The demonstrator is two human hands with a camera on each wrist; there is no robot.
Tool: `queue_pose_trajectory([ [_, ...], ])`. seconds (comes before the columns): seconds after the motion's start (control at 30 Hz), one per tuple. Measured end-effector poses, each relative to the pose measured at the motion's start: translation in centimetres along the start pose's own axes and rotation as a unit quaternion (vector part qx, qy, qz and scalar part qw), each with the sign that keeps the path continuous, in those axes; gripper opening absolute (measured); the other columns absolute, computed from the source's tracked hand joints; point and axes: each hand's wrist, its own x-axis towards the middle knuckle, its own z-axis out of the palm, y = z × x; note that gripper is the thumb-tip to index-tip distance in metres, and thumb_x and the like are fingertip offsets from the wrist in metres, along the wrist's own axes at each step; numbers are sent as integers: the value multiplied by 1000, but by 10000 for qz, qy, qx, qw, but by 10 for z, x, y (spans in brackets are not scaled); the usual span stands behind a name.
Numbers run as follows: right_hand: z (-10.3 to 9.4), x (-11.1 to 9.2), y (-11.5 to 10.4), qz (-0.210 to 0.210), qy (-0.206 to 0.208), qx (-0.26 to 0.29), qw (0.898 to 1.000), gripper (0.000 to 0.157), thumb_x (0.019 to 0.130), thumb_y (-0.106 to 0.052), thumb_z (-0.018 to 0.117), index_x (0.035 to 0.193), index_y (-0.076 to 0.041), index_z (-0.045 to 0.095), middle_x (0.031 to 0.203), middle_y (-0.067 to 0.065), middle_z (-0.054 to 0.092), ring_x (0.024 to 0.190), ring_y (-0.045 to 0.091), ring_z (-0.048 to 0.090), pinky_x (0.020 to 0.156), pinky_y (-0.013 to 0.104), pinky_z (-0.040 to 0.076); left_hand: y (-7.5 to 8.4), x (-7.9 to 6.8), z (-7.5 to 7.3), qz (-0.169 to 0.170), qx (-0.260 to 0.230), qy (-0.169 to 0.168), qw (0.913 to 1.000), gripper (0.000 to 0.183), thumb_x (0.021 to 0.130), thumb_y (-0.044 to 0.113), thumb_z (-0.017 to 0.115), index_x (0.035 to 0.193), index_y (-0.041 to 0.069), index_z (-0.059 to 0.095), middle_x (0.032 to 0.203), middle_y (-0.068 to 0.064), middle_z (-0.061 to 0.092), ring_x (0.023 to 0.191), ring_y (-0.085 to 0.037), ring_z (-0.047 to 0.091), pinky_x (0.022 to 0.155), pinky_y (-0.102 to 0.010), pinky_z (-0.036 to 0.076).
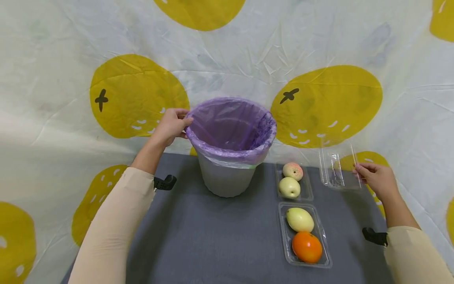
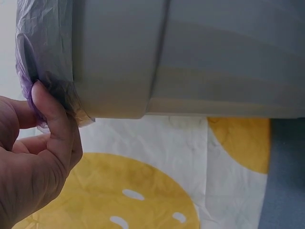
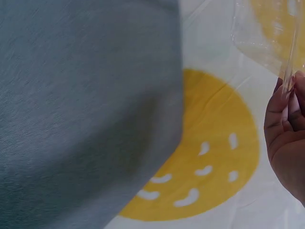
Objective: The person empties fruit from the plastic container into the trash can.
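Gripping, hands apart
Lined bin (image 1: 227, 179) is pinched by the left hand (image 1: 172, 125), clear container (image 1: 337, 167) by the right hand (image 1: 378, 180); fruit trays (image 1: 288, 238) are set between.

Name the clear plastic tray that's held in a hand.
The rightmost tray, which is pinched by the right hand and holds no fruit. The nearer tray, with the orange fruit, and the farther tray rest on the table.

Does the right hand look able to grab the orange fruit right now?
Probably not straight off: the right hand pinches a clear tray, though nothing seems to cover the orange fruit from above.
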Motion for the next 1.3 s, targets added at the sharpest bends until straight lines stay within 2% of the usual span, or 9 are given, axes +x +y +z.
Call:
queue_pose_trajectory([
  [0.03, -1, 0, 6, 44, -19, 46, 10000, 22, 104, -28, 63, 88, -42, 70, 73, -28, 70, 66, -4, 66, 59, 15, 57, 0, 0, 0, 8, -8, 0, 10000, 50, 107, 15, 56, 154, 1, 46, 128, -19, 59, 71, -13, 66, 60, -25, 61],
  [0.23, -5, 0, 32, 427, -114, 262, 9987, 18, 102, -27, 67, 90, -32, 79, 71, -22, 73, 64, -1, 68, 58, 15, 56, -1, 0, 1, 37, -2, 1, 10000, 48, 107, 15, 56, 153, 2, 48, 128, -20, 59, 70, -13, 66, 60, -25, 61],
  [0.47, -6, 2, 49, 810, -225, 912, 9923, 27, 102, -25, 66, 81, -39, 77, 72, -18, 74, 64, 1, 68, 58, 16, 57, -1, -1, 0, 43, 36, -3, 10000, 50, 107, 16, 56, 154, 1, 45, 131, -21, 58, 71, -12, 65, 61, -25, 61],
  [0.63, -6, 3, 58, 1089, -348, 753, 9906, 25, 103, -32, 64, 82, -41, 76, 75, -20, 73, 66, 2, 66, 58, 18, 56, -2, -1, -1, 4, 50, 12, 10000, 50, 108, 17, 55, 154, 1, 45, 130, -19, 58, 72, -12, 65, 61, -25, 61],
  [0.87, -6, -1, 66, 1391, -508, 668, 9867, 26, 105, -34, 60, 88, -34, 79, 78, -21, 72, 68, 2, 65, 62, 20, 57, 2, -1, -1, 28, 89, 12, 10000, 50, 109, 16, 53, 155, 1, 44, 127, -18, 58, 70, -11, 64, 60, -25, 61],
  [1.03, -7, -6, 71, 1516, -476, 611, 9854, 32, 107, -33, 57, 83, -41, 76, 76, -23, 70, 68, 1, 63, 62, 19, 57, 3, 1, 1, 6, 101, -22, 9999, 51, 108, 16, 54, 155, 1, 44, 129, -19, 58, 71, -11, 64, 60, -24, 60],
  [1.1, -6, -7, 73, 1477, -452, 456, 9869, 29, 107, -32, 56, 89, -34, 79, 76, -24, 70, 68, 1, 62, 62, 20, 57, 3, 1, 1, 16, 85, -33, 10000, 50, 108, 16, 54, 155, 0, 44, 128, -19, 58, 71, -11, 64, 60, -24, 60],
  [1.17, -3, -7, 77, 1420, -453, 266, 9885, 31, 108, -31, 55, 102, -18, 82, 76, -23, 70, 68, 1, 63, 62, 20, 57, 2, 1, 1, 33, 81, -46, 10000, 50, 108, 16, 54, 155, 0, 44, 127, -19, 57, 70, -11, 64, 60, -24, 60],
  [1.3, 3, -7, 85, 1381, -451, -25, 9894, 47, 109, -31, 53, 122, 12, 69, 76, -23, 70, 69, 2, 65, 62, 21, 58, 0, 1, 0, 42, 124, -60, 9999, 51, 108, 16, 54, 155, 1, 43, 129, -19, 58, 70, -11, 65, 60, -25, 61],
])
